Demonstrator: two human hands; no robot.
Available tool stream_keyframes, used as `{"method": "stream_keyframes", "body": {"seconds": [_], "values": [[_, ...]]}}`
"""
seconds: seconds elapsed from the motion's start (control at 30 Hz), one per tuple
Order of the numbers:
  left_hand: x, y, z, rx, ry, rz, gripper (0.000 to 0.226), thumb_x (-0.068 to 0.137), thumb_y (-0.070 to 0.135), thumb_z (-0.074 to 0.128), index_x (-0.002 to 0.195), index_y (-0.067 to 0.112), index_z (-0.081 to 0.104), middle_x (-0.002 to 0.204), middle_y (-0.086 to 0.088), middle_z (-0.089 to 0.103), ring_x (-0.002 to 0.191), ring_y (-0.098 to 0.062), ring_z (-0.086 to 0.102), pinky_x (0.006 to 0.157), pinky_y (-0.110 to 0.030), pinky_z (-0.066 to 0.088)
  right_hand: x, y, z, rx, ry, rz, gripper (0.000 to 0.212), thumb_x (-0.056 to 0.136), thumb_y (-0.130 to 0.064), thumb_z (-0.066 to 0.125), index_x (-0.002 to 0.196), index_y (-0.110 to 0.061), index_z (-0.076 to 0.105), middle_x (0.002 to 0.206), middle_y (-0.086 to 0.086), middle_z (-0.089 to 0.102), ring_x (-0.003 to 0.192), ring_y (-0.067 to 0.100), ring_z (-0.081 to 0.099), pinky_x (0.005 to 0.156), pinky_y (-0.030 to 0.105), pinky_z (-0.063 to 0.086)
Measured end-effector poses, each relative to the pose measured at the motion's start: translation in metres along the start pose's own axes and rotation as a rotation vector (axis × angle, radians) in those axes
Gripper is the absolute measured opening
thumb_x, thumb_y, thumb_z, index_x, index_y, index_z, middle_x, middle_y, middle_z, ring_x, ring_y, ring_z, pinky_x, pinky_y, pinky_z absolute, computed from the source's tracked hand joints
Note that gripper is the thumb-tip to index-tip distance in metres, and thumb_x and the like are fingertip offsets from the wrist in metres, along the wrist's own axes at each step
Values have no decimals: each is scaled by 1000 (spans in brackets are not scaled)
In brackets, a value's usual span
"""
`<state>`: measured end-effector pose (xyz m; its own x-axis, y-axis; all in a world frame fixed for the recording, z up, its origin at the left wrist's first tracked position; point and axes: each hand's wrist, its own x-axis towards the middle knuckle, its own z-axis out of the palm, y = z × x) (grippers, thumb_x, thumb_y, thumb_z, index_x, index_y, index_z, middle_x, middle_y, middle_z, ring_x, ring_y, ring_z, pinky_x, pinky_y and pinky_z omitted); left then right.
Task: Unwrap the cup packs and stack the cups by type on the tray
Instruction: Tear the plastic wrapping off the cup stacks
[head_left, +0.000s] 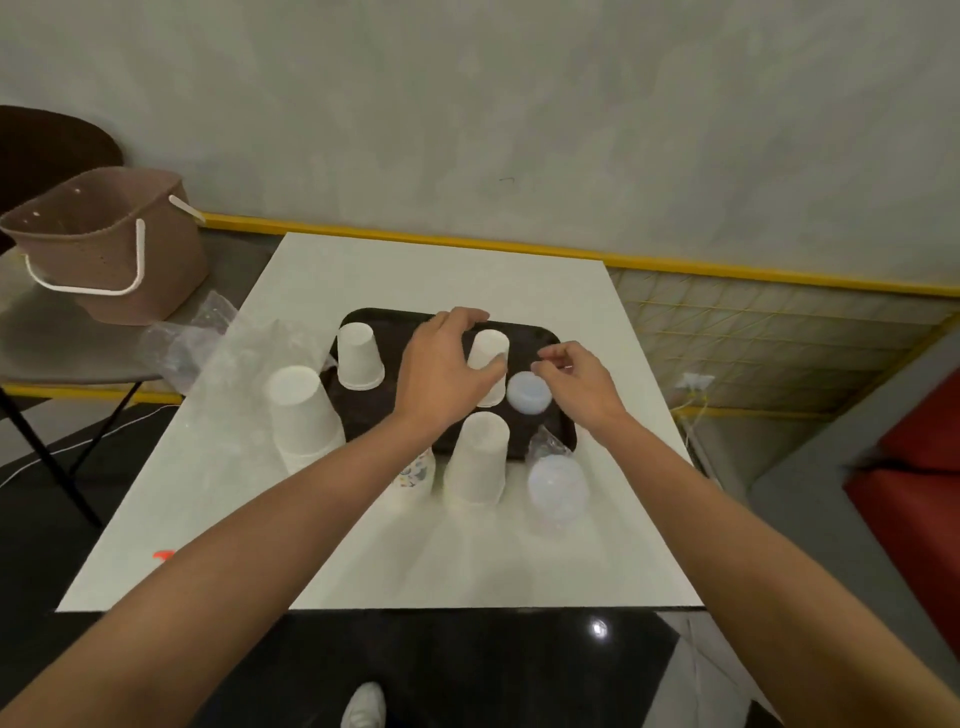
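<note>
A black tray (366, 415) lies mid-table. Upside-down white cups (358, 356) stand at its back left. My left hand (441, 371) grips a second white cup stack (491, 345) on the tray, thumb in front, fingers behind. Beside it a translucent cup (527, 395) sits upside down on the tray. My right hand (579, 382) hovers at that cup's far edge, fingers loosely curled, holding nothing I can see. In front stand a white cup stack (478, 460), patterned cups (414, 472) partly hidden by my forearm, and a wrapped translucent pack (558, 486). A wider white stack (304, 415) stands left of the tray.
The white table (363, 551) has crumpled clear wrap (192, 338) at its left edge. A brown basket (104, 244) sits on a side table to the left. A yellow-trimmed wall runs behind, and a red seat (919, 467) is at the right.
</note>
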<state>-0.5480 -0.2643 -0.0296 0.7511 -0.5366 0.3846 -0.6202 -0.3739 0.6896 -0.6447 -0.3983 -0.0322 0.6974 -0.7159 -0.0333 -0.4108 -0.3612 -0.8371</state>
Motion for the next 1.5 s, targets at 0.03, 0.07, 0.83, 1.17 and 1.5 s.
{"method": "stream_keyframes", "body": {"seconds": [0.03, 0.07, 0.83, 1.17, 1.5], "values": [[-7, 6, 8, -7, -22, 5, 50, 76, 36, 71, 122, 22, 56, 119, 2, 61, 108, -16, 55, 89, -30, 47, -4, 11, -5, -37, -16, 17, 31, 90, -23, 59, 118, -12, 57, 116, 2, 59, 99, 13, 52, 84, 22, 38], [-13, 13, 16, -16, -48, 6, 51, 76, 33, 71, 122, 21, 56, 120, 1, 60, 109, -17, 55, 90, -31, 47, -7, 23, -9, -76, -30, 37, 33, 90, -23, 59, 120, -12, 56, 120, 4, 58, 103, 16, 53, 85, 23, 38], [-102, 18, 128, 3, -692, -257, 75, 86, 24, 65, 146, 11, 23, 150, -9, 33, 136, -24, 35, 108, -31, 31, -32, 138, 1, 163, -293, 570, 72, 83, -23, 64, 143, -8, 29, 139, 9, 43, 121, 26, 49, 89, 31, 45], [-81, 39, 125, 11, -397, -156, 94, 66, 43, 78, 142, 26, 25, 138, -2, 36, 123, -22, 39, 101, -39, 39, -15, 108, -34, 232, -183, 393, 30, 84, -40, 58, 103, -18, 56, 106, 2, 62, 98, 19, 59, 90, 35, 49], [-57, 61, 101, -434, -302, -239, 74, 71, 40, 78, 129, 15, 40, 121, 5, 49, 106, -8, 52, 89, -28, 50, -15, 90, -49, 894, -222, 329, 54, 90, -54, 45, 124, -14, 59, 124, 15, 62, 114, 29, 60, 92, 41, 47]]}}
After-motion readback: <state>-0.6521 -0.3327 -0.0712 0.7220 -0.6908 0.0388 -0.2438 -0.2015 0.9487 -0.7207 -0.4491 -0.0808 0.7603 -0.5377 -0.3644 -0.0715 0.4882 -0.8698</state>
